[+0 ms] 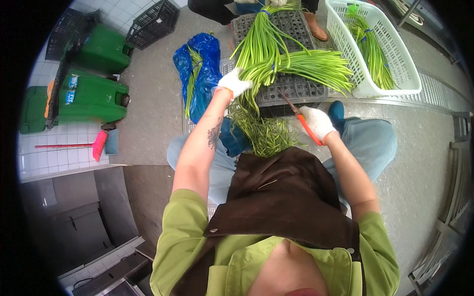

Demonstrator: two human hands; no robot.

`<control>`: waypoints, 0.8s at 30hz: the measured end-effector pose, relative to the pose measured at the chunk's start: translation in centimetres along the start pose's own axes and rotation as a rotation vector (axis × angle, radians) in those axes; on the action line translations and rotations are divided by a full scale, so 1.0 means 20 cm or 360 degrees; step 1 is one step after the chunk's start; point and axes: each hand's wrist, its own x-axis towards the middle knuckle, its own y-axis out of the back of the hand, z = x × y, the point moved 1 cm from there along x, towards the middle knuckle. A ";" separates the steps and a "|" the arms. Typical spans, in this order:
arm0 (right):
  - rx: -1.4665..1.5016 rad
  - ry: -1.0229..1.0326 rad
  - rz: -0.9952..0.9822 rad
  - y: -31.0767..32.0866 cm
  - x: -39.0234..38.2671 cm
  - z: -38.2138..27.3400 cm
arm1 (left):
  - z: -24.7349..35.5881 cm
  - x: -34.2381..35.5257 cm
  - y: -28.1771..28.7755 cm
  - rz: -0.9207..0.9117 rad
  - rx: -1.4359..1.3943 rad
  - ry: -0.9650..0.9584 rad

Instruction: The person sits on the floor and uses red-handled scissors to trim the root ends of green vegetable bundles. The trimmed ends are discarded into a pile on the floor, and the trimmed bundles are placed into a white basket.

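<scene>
My left hand [234, 83], in a white glove, is closed around one end of a bunch of long green stems [316, 66]. The bunch lies across an upturned dark plastic crate [291, 93], its other end fanning to the right. My right hand [317, 123], also gloved, grips scissors [307, 127] with orange handles. The scissor blades point up and left toward the crate's near edge, apart from the bunch. A second bunch [264, 34], tied with a blue band, overlaps from the far side. Between my knees is a heap of green trimmings [261, 133].
Another person's gloved hand [275, 2] is at the far bunch. A white basket [410, 81] with more tied stems stands at the right. On the left are a blue plastic bag [210, 59] holding stems, green bins [91, 96], a black crate [154, 23] and a pink broom [99, 145].
</scene>
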 end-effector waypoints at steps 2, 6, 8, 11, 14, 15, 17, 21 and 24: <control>0.0055 -0.0010 -0.0037 -0.06 0.04 -0.01 | 0.02 -0.03 -0.05 0.0247 0.0329 0.0291; 0.0067 -0.0085 -0.0104 -0.10 0.14 -0.03 | 0.09 -0.23 -0.19 0.1219 0.0634 -0.0502; 0.0076 -0.0065 -0.0094 -0.11 0.20 -0.03 | 0.20 -0.34 -0.22 0.0688 0.0938 -0.0427; 0.0114 -0.0054 -0.0088 -0.14 0.26 -0.04 | 0.08 -0.35 -0.40 0.0950 0.0524 -0.0651; 0.0158 0.0086 -0.0023 -0.17 0.29 -0.03 | 0.04 -0.31 -0.45 0.1018 0.0324 -0.0401; 0.0174 0.0095 -0.0011 -0.19 0.30 -0.03 | 0.04 -0.30 -0.47 0.0920 0.0310 -0.0248; 0.0208 0.0112 0.0020 -0.20 0.31 -0.04 | 0.07 -0.26 -0.49 0.0941 0.0230 -0.0040; 0.0254 0.0209 -0.0003 -0.19 0.29 -0.06 | 0.06 -0.18 -0.51 0.0898 0.0209 0.0203; 0.0288 0.0109 -0.0029 -0.14 0.24 -0.09 | 0.09 -0.19 -0.50 0.0837 0.0228 0.0118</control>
